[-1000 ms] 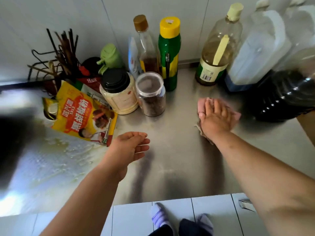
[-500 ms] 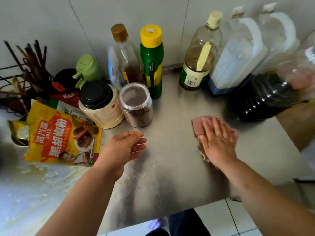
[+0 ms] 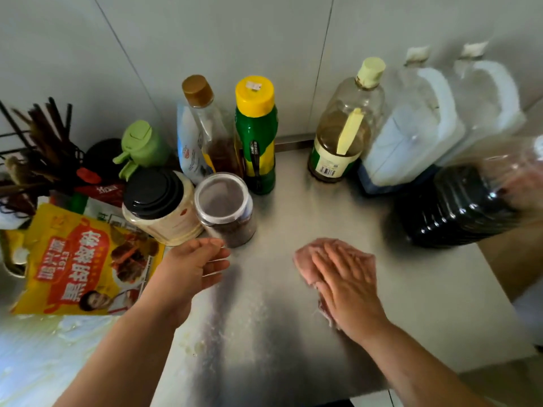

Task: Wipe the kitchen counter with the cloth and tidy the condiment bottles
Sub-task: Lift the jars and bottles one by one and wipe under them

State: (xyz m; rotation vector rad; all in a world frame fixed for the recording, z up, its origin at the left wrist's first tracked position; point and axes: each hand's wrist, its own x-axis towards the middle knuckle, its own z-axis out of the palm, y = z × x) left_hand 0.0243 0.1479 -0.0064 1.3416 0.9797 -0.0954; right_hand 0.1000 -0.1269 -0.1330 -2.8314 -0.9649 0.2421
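My right hand presses flat with straight fingers on a pink cloth on the steel counter. My left hand hovers open just in front of a clear jar of dark spice, holding nothing. Behind the jar stand a green bottle with a yellow cap, a brown-capped sauce bottle and a black-lidded tub. An oil bottle with a pale cap stands at the back.
A yellow seasoning packet lies at the left. Chopsticks in a rack and a green cup sit behind it. White jugs and a large dark bottle crowd the right. Pale smears mark the counter's left front.
My right hand has slid the cloth toward me and to the left across the counter. My left hand has stayed open near the spice jar.
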